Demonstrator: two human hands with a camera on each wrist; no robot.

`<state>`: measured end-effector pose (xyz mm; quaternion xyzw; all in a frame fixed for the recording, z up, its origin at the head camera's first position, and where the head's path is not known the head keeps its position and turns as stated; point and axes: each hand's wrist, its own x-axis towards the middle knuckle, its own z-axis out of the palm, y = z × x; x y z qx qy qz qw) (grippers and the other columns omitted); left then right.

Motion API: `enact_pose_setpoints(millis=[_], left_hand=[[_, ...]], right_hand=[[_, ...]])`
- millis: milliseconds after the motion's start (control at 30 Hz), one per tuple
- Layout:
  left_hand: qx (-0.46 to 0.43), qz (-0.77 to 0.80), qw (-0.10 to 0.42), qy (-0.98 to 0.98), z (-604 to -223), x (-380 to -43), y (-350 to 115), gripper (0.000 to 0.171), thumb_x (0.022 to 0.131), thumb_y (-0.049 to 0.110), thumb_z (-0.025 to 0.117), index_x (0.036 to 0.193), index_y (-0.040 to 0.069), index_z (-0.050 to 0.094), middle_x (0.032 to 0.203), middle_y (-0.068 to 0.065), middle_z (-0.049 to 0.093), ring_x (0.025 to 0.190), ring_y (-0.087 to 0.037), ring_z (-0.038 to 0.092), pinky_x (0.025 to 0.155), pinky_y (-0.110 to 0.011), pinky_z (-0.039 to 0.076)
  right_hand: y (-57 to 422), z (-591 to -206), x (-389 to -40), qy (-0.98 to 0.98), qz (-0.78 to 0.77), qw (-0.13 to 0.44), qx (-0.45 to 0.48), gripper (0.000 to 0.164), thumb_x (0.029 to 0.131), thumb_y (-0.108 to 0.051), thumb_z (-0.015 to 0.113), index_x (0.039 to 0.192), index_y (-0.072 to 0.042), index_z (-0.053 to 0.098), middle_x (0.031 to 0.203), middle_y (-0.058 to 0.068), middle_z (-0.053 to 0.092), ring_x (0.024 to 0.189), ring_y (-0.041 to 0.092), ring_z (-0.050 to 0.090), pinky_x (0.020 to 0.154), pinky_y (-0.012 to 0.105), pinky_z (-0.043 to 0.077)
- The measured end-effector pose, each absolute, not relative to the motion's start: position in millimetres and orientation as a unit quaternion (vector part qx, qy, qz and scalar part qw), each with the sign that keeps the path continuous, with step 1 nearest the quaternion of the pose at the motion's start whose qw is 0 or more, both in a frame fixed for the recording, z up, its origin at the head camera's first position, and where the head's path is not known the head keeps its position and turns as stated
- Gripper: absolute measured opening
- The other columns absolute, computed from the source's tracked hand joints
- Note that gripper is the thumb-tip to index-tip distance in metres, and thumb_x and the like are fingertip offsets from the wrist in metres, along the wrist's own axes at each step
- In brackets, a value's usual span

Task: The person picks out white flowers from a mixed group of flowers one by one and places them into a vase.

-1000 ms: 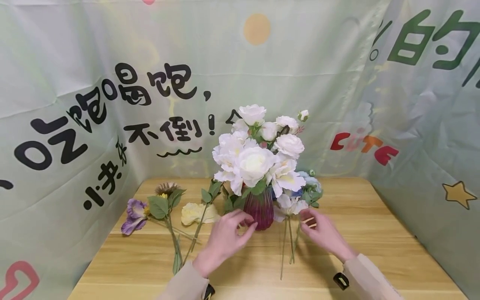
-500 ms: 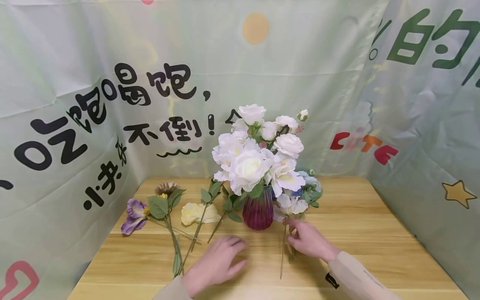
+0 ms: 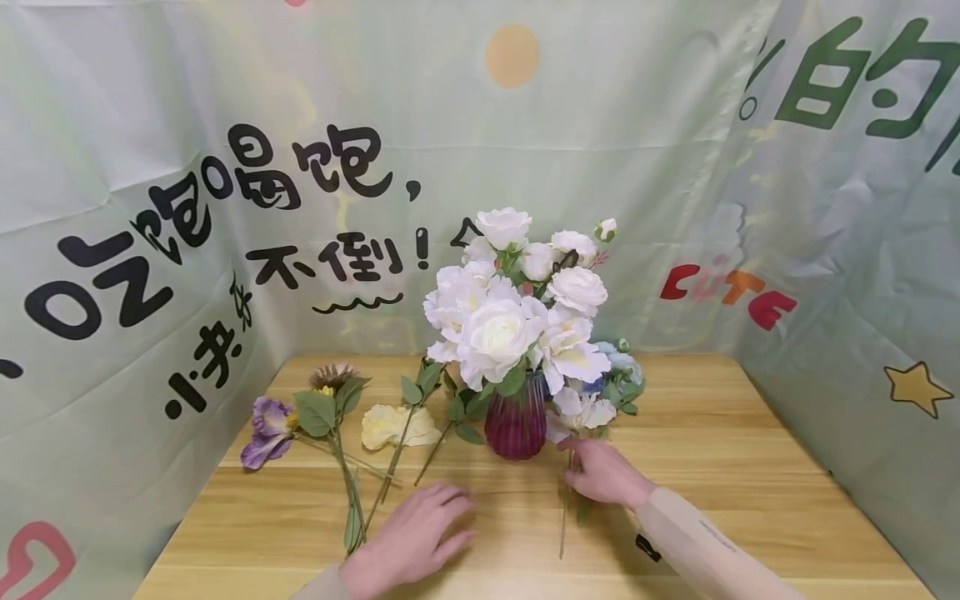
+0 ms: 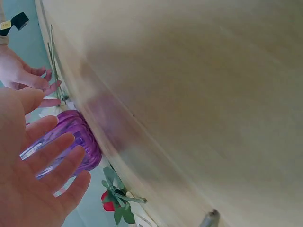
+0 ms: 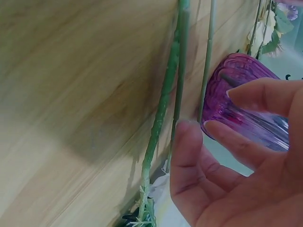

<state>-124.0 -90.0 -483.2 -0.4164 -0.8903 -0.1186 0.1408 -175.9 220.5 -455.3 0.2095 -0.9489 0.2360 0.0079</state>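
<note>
A purple ribbed glass vase (image 3: 516, 429) stands mid-table, filled with white flowers (image 3: 497, 333). To its right lies a white flower (image 3: 583, 411) with its stem (image 3: 562, 529) pointing toward me. My right hand (image 3: 606, 473) hovers at the upper part of that stem, fingers bent. In the right wrist view its thumb (image 5: 258, 93) and fingertips stay apart beside the green stems (image 5: 163, 101), pinching nothing. My left hand (image 3: 412, 529) is held over the table in front of the vase, fingers relaxed and holding nothing; the left wrist view shows its spread fingers (image 4: 59, 156).
Left of the vase lie a purple flower (image 3: 267, 433), a brown flower head (image 3: 333, 377), a pale yellow flower (image 3: 397, 427) and leafy stems. A red flower (image 4: 108, 202) shows in the left wrist view. Blue flowers (image 3: 621, 367) lie behind at right. Printed cloth (image 3: 637, 167) surrounds the table.
My left hand has drawn back from the vase toward the near left. My right hand has moved left to the white flower's stem. The large white rose has shifted slightly left.
</note>
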Motion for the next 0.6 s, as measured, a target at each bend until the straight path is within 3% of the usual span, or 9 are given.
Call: enact_pose_setpoints(millis=[300, 600], left_hand=[[-0.412, -0.129, 0.138, -0.892, -485, -125, -94, 0.033, 0.093, 0.035, 0.058, 0.117, 0.013, 0.062, 0.12, -0.005, 0.06, 0.109, -0.021, 0.056, 0.091, -0.044, 0.049], [-0.411, -0.136, 0.134, -0.891, -486, -127, -94, 0.032, 0.093, 0.034, 0.058, 0.118, 0.014, 0.061, 0.121, -0.005, 0.06, 0.109, -0.021, 0.056, 0.091, -0.044, 0.049]], right_hand=[[217, -462, -189, -0.947, 0.26, -0.017, 0.19, 0.036, 0.074, -0.006, 0.065, 0.108, 0.005, 0.062, 0.064, -0.002, 0.054, 0.056, 0.012, 0.048, 0.052, 0.03, 0.044], [218, -467, -196, -0.947, 0.277, -0.014, 0.162, 0.016, 0.073, -0.006, 0.065, 0.088, -0.002, 0.067, 0.067, -0.002, 0.057, 0.057, 0.012, 0.049, 0.057, 0.032, 0.048]])
